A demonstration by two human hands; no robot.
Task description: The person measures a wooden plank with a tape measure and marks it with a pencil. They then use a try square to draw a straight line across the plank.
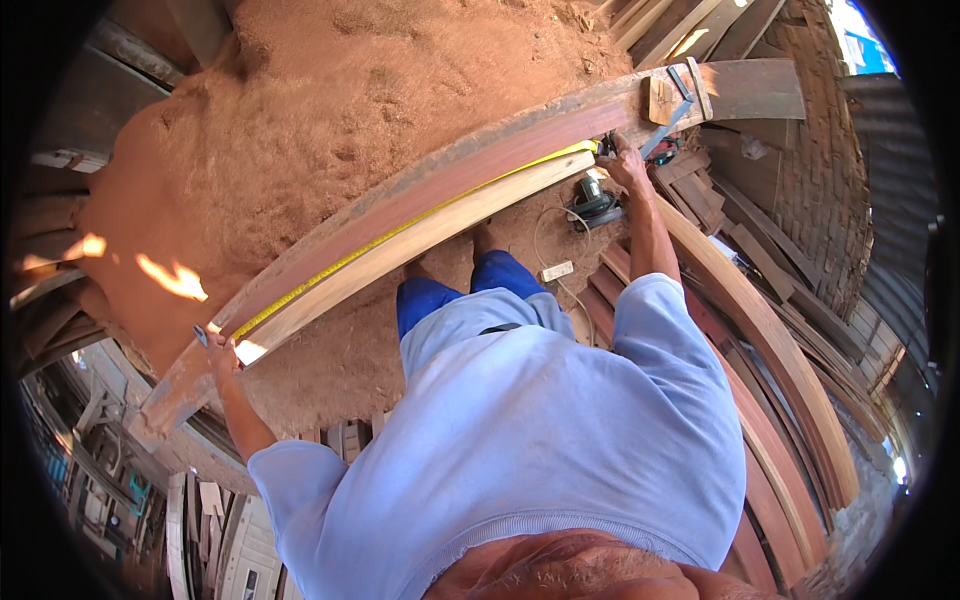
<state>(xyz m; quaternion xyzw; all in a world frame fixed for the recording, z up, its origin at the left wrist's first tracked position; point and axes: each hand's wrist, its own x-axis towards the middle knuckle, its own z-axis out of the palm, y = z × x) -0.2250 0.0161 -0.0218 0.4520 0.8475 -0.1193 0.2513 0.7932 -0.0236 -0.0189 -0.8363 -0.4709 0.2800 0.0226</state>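
Observation:
A yellow tape measure is stretched along a pale wooden board lying on a large work bench or beam of reddish wood. At the board's far right end, my right hand is closed round the tape's dark case. My left hand is closed at the tape's other end, by the board's left tip. A small grey object sticks out beside its fingers; its kind is unclear. Both arms are spread wide.
Sawdust heaps beyond the beam. A wood block and a blue-grey strip rest at its right end. A green power tool and white power strip lie on the ground. Curved planks stack at right.

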